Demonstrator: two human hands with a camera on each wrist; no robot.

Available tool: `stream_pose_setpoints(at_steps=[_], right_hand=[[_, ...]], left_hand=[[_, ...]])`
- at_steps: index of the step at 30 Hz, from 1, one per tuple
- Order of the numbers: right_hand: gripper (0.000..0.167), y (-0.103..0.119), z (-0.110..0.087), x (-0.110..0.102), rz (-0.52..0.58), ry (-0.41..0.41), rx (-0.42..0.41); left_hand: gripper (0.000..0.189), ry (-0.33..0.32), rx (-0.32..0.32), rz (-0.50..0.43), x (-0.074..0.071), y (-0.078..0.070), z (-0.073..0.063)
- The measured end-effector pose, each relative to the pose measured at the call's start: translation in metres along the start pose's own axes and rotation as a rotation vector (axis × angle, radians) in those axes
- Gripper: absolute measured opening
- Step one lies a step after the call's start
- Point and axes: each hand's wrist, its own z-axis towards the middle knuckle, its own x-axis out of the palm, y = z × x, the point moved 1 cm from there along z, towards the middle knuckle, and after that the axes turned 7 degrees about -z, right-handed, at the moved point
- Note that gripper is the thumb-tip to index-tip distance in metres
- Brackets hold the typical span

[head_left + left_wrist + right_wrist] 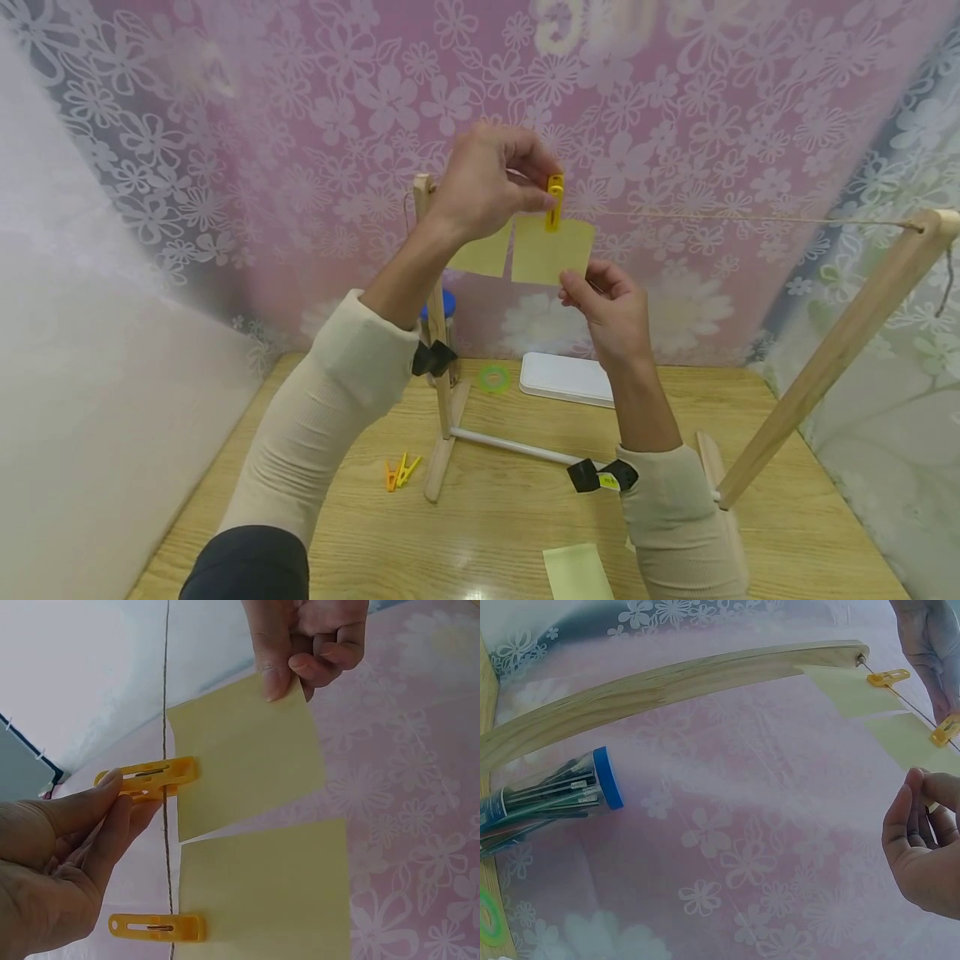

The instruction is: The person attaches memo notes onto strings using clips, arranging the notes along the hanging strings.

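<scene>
My left hand [487,185] pinches a yellow clothespin [554,204] between thumb and fingers. The clothespin sits over the twine [705,217] and the top edge of a yellow paper square [551,254]. With thumb and fingers, my right hand [618,308] holds that paper's lower right corner. Beside it on the twine hangs a second yellow paper [262,892], held by another yellow clothespin [156,927]. In the head view my left hand and wrist hide part of this second paper.
Wooden posts [832,375] carry the twine at both sides, joined low by a white rod [517,445]. On the table lie an orange clothespin [392,475], a yellow one [408,470], loose yellow paper [577,571], green tape [494,379] and a white case [566,379]. A blue-lidded pencil jar [547,799] stands behind.
</scene>
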Motion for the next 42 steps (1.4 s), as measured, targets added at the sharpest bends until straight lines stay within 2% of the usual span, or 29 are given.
stream_pose_setpoints(at_steps=[7, 12, 16, 28, 34, 38, 42], right_hand=[[0.009, 0.001, 0.0, 0.0, -0.018, 0.006, -0.007], [0.009, 0.001, -0.001, 0.0, -0.02, 0.012, -0.007], [0.011, 0.0, -0.001, -0.001, -0.01, 0.014, -0.008], [0.011, -0.003, -0.003, -0.009, 0.009, 0.024, 0.007], [0.014, -0.003, -0.007, -0.015, -0.007, 0.065, 0.013], [0.014, -0.004, -0.011, -0.021, -0.024, 0.091, 0.002], [0.015, -0.005, -0.016, -0.029, -0.06, 0.111, -0.008]], left_hand=[[0.027, 0.036, -0.046, 0.06, -0.002, 0.0, 0.0], [0.036, 0.065, -0.126, 0.052, -0.002, -0.002, 0.0], [0.043, 0.071, -0.157, 0.047, -0.001, -0.003, 0.0], [0.045, 0.012, -0.073, 0.001, -0.006, 0.001, -0.008], [0.043, -0.004, -0.029, -0.103, -0.017, 0.004, -0.03], [0.042, 0.023, -0.032, -0.217, -0.024, 0.008, -0.055], [0.042, 0.03, -0.015, -0.275, -0.029, 0.016, -0.081]])
